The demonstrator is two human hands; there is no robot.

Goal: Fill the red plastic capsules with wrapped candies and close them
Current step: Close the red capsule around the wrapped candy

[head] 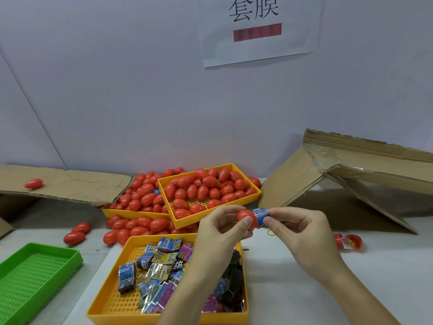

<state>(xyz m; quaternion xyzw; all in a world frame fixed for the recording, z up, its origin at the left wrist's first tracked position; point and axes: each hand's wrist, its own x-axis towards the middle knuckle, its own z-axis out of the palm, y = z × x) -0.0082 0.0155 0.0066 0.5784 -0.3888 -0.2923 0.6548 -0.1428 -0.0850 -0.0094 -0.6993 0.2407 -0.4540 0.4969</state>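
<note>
At the far left a single red capsule lies on a flattened cardboard flap, and below it a green perforated tray sits at the near left edge of the table. Just right of that, loose red capsules are scattered on the tabletop in front of two yellow trays heaped with closed capsules, the right one overlapping the left. Nearer the person, a third yellow tray holds a jumble of wrapped candies in blue, purple and silver wrappers. Above that tray's far right corner the left hand pinches a red capsule half between thumb and curled fingers. Touching it on the right, a blue wrapped candy sits at the mouth of the half, pinched between the thumb and forefinger of the right hand, whose other fingers are loosely curled. A small yellow rubber band lies on the table just under the hands. Further right, an opened capsule with coloured contents rests on the white surface, and behind it a torn cardboard box leans against the wall. A paper sign hangs on the wall above.
</note>
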